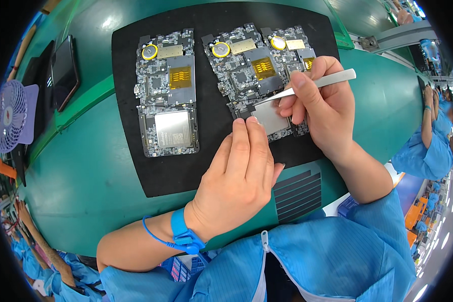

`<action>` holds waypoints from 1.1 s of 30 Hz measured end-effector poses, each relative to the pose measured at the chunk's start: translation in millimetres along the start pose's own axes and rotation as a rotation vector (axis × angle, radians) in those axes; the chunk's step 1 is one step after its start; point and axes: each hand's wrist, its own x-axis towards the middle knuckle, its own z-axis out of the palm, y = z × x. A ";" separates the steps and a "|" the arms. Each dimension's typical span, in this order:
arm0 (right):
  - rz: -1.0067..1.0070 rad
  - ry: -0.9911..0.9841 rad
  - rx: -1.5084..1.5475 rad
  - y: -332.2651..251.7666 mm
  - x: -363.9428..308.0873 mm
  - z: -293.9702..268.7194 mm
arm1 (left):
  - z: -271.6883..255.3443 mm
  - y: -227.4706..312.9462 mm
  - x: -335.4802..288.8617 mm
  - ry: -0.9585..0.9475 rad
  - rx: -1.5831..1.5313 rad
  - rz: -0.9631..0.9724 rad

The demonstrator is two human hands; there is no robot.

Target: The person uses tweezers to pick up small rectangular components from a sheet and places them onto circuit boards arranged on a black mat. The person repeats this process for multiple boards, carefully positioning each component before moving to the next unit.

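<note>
My right hand (327, 103) grips a pair of pale metal tweezers (332, 79). Their points reach down to the middle circuit board (244, 75), just above its silver shield plate (272, 118). Fingers stretched out, my left hand (239, 173) rests its fingertips at the lower left of that board; what lies under them is hidden. On the left stands a similar circuit board (167, 93) with a yellow-ringed coin cell and a silver plate. A third circuit board (287, 55) on the right is partly covered by my right hand.
The boards lie on a black mat (206, 151) over a green table (85, 176). Several black strips (299, 196) lie near the front edge. A purple fan (11, 117) and a dark phone-like device (65, 73) stand at the left. Co-workers in blue (423, 146) sit farther off.
</note>
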 end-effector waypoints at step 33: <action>-0.591 -0.113 -0.498 8.5 -13.6 2.8 | 0.8 0.9 -3.5 -0.013 -0.040 -0.029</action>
